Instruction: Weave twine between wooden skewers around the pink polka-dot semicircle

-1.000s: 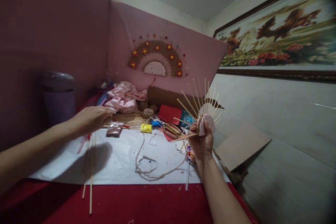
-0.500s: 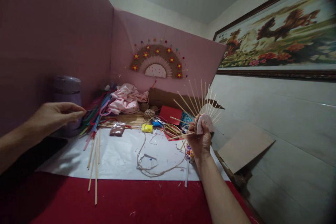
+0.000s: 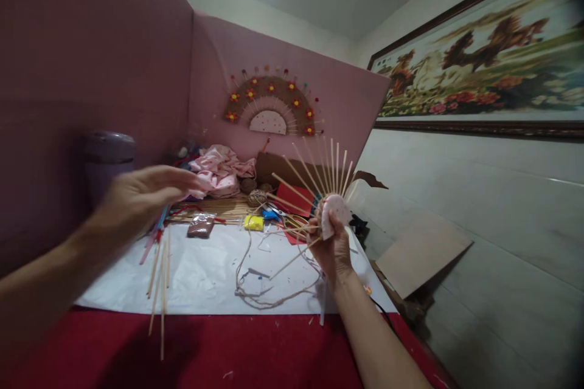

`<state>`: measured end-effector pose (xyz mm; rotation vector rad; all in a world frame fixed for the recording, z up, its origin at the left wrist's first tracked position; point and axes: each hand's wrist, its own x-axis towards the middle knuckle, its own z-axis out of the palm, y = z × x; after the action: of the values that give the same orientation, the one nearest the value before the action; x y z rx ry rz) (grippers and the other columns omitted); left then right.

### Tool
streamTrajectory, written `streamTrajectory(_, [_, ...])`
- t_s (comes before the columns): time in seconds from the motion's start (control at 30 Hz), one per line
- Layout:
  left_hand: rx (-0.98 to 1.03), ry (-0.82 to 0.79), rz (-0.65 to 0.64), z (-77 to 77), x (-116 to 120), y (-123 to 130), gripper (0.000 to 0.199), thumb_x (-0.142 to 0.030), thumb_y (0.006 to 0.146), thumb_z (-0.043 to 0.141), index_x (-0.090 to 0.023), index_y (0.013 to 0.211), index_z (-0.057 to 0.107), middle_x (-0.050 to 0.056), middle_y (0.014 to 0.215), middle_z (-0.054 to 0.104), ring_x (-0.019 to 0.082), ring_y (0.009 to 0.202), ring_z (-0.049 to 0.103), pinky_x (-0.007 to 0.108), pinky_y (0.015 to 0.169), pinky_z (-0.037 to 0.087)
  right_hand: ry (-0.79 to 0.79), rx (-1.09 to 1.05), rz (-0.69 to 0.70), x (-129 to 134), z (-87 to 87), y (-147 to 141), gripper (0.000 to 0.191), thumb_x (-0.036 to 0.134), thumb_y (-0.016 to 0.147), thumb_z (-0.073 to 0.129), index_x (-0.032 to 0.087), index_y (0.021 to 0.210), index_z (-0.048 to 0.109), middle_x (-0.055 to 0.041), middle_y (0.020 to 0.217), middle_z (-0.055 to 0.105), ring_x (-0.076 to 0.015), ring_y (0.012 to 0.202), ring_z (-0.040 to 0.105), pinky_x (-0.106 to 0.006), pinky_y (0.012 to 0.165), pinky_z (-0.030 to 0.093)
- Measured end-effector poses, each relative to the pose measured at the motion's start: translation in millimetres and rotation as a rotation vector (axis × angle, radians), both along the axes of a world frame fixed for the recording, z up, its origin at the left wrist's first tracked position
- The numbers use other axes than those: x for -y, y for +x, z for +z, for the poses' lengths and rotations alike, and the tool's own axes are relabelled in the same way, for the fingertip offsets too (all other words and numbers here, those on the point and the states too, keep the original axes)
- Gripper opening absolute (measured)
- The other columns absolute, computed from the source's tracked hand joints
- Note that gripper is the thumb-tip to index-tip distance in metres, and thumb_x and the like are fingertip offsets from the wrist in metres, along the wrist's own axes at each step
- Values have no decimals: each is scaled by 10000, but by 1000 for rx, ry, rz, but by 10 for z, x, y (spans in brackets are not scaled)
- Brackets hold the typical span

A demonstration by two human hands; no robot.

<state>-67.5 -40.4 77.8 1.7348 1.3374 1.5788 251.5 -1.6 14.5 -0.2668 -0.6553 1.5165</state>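
Observation:
My right hand (image 3: 334,249) grips a half-round piece covered in pale pink dotted cloth (image 3: 336,214), with several thin wooden sticks (image 3: 314,170) fanning out from its edge. A loop of twine (image 3: 278,304) lies on the white sheet below it. My left hand (image 3: 152,191) is raised at the left, in front of the bundled pink cloth, its fingers bent together and blurred; whatever it pinches is too small to make out. Several loose sticks (image 3: 157,292) lie below my left hand on the white sheet.
Behind the hands are crumpled pink cloth (image 3: 219,164), twine balls (image 3: 258,197), a yellow packet (image 3: 253,222), a brown packet (image 3: 201,225), and scissors (image 3: 294,222). A purple container (image 3: 109,161) stands left. A finished flowered fan (image 3: 269,106) hangs on the pink board.
My left hand has moved right, toward the middle. My right hand has shifted left with the stick piece, which has turned so its lower stick points down-left.

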Motion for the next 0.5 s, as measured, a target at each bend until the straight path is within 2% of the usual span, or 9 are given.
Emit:
streamTrajectory(0.03, [40, -76, -158, 41, 14, 263, 261, -248, 705, 567, -126, 933, 600, 59, 954, 650, 159, 882, 570, 298, 788, 424, -6, 19, 32, 13, -19, -43, 147, 251, 700, 621, 188, 833, 617, 25, 660, 668, -87, 564, 610, -179, 502, 494])
streamTrajectory(0.1, [87, -237, -331, 19, 33, 636, 261, -244, 691, 589, -148, 933, 599, 59, 920, 661, 144, 766, 579, 265, 641, 435, -17, 62, 86, 43, -56, -127, 122, 254, 716, 605, 173, 806, 619, 6, 630, 671, -106, 558, 624, -187, 487, 493])
streamTrajectory(0.23, [215, -284, -614, -189, -45, 956, 307, -228, 685, 610, -158, 983, 589, 76, 971, 642, 137, 756, 570, 244, 588, 404, -27, 164, 198, 106, -117, -263, 154, 289, 742, 568, 147, 771, 621, -25, 599, 675, -119, 502, 620, -182, 418, 474])
streamTrajectory(0.4, [333, -305, -772, -270, -112, 1070, 340, -197, 665, 636, -156, 1000, 589, 54, 859, 626, 107, 637, 539, 215, 491, 353, 1, 340, 307, 152, -191, -378, 269, 363, 738, 543, 105, 741, 618, -77, 571, 678, -128, 404, 591, -184, 349, 453])
streamTrajectory(0.5, [393, -344, -759, -278, -68, 1071, 361, -168, 652, 641, -169, 1008, 581, 44, 880, 614, 80, 579, 516, 200, 453, 328, 22, 388, 375, 171, -239, -426, 280, 376, 704, 560, 104, 746, 611, -67, 558, 671, -134, 398, 581, -198, 337, 458])
